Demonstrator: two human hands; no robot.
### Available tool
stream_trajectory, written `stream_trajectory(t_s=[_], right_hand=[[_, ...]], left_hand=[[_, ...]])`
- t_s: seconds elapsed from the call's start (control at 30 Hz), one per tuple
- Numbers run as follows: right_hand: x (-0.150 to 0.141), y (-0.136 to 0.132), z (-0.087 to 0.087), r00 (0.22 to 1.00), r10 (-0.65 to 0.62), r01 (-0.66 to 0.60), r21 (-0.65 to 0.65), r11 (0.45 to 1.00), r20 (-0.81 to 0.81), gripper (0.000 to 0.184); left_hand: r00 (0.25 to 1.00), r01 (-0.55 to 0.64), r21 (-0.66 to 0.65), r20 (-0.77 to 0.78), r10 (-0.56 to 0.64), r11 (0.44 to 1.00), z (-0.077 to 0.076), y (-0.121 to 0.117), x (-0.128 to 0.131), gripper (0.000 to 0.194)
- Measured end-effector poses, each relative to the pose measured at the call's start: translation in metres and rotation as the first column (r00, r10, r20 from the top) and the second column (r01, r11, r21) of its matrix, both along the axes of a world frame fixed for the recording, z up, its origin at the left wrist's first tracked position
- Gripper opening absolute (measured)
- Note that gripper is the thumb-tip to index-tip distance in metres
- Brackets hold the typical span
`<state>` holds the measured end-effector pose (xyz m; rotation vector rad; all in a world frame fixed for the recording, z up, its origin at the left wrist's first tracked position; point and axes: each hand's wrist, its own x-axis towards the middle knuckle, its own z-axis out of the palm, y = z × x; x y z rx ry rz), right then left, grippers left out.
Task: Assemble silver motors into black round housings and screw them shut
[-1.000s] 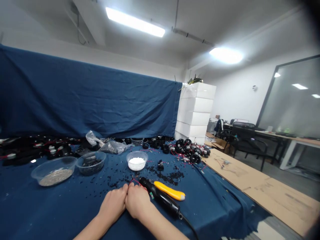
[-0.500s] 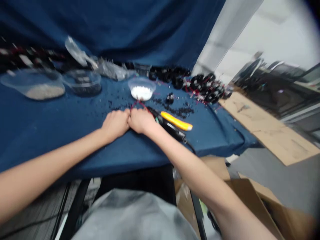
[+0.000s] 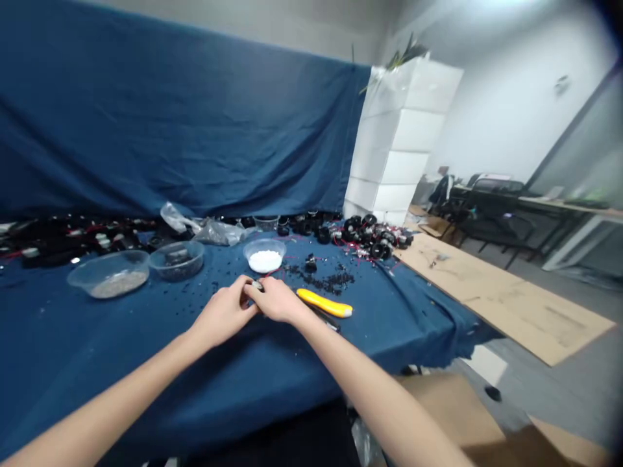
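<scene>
My left hand (image 3: 224,312) and my right hand (image 3: 276,299) meet over the blue cloth, both closed around a small silvery part (image 3: 257,285). Most of that part is hidden by my fingers, so its kind cannot be made out. A thin red wire (image 3: 273,272) shows just beyond my right hand. Close to the right wrist lies a yellow-handled tool (image 3: 325,303), and next to it a black tool (image 3: 327,319) partly covered by my forearm. Past my fingers stands a clear bowl of white bits (image 3: 265,257).
Black crumbs (image 3: 331,280) and a small black part (image 3: 310,263) lie right of the bowl. A heap of black wheels with red wires (image 3: 374,235) sits farther back. Two more clear tubs (image 3: 109,275) (image 3: 178,261) and a plastic bag (image 3: 219,232) stand left. A wooden board (image 3: 511,292) adjoins the right side.
The view has tilted up, bringing in white drawers and more backdrop. My hands have turned slightly, and the silvery part now shows between them.
</scene>
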<state>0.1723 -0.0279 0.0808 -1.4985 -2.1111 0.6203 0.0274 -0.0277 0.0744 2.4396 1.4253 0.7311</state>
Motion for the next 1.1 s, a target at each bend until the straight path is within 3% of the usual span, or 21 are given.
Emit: stream_trajectory(t_s=[0.07, 0.13, 0.2, 0.27, 0.33, 0.5, 0.6, 0.7, 0.77, 0.87, 0.97, 1.03, 1.1], right_hand=[[0.013, -0.016, 0.009, 0.989, 0.049, -0.045, 0.033, 0.998, -0.139, 0.053], [0.024, -0.038, 0.015, 0.921, 0.087, -0.082, 0.029, 0.996, -0.378, 0.058], [0.031, -0.06, 0.019, 0.721, 0.108, -0.15, -0.002, 0.989, -0.685, 0.053], [0.034, -0.077, 0.021, 0.488, 0.117, -0.233, 0.0, 0.972, -0.865, 0.048], [0.034, -0.09, 0.024, 0.42, 0.147, -0.264, 0.035, 0.964, -0.896, 0.047], [0.036, -0.108, 0.027, 0.505, 0.18, -0.161, 0.112, 0.981, -0.844, 0.04], [0.037, -0.11, 0.026, 0.695, 0.136, -0.032, 0.159, 0.987, -0.706, 0.034], [0.035, -0.101, 0.014, 0.899, 0.047, 0.06, 0.23, 0.971, -0.435, 0.029], [0.031, -0.091, -0.001, 0.957, -0.026, 0.097, 0.233, 0.968, -0.29, 0.027], [0.028, -0.072, -0.027, 0.96, -0.115, 0.167, 0.192, 0.967, -0.254, 0.031], [0.035, -0.056, -0.032, 0.882, -0.175, 0.27, 0.166, 0.948, -0.439, 0.028], [0.048, -0.053, -0.015, 0.781, -0.196, 0.378, 0.2, 0.904, -0.593, 0.024], [0.067, -0.057, 0.02, 0.705, -0.163, 0.506, 0.328, 0.798, -0.691, 0.022]], left_hand=[[0.983, 0.013, 0.097, 0.179, -0.031, 0.995, 0.019, -0.022, -0.003, 0.04], [0.969, 0.049, 0.208, 0.228, -0.097, 0.977, 0.033, -0.048, -0.005, 0.026], [0.967, 0.093, 0.332, 0.195, -0.165, 0.939, 0.041, -0.071, -0.004, 0.014], [0.96, 0.132, 0.435, 0.169, -0.225, 0.891, 0.044, -0.086, -0.001, 0.011], [0.945, 0.175, 0.493, 0.158, -0.286, 0.852, 0.045, -0.095, 0.004, 0.004], [0.926, 0.246, 0.505, 0.13, -0.355, 0.827, 0.045, -0.098, 0.013, 0.009], [0.939, 0.238, 0.452, 0.121, -0.323, 0.86, 0.036, -0.091, 0.012, 0.009], [0.957, 0.256, 0.259, 0.066, -0.282, 0.931, 0.015, -0.076, 0.008, 0.018], [0.964, 0.262, 0.091, 0.012, -0.264, 0.961, -0.002, -0.066, 0.001, 0.019], [0.979, 0.196, -0.039, -0.054, -0.198, 0.98, -0.025, -0.049, -0.018, 0.022], [0.993, 0.094, -0.05, -0.069, -0.098, 0.994, -0.041, -0.033, -0.047, 0.026], [0.998, 0.037, -0.044, -0.054, -0.039, 0.998, -0.047, -0.023, -0.066, 0.028], [1.0, -0.022, -0.044, -0.013, 0.022, 0.999, -0.052, -0.016, -0.08, 0.031]])
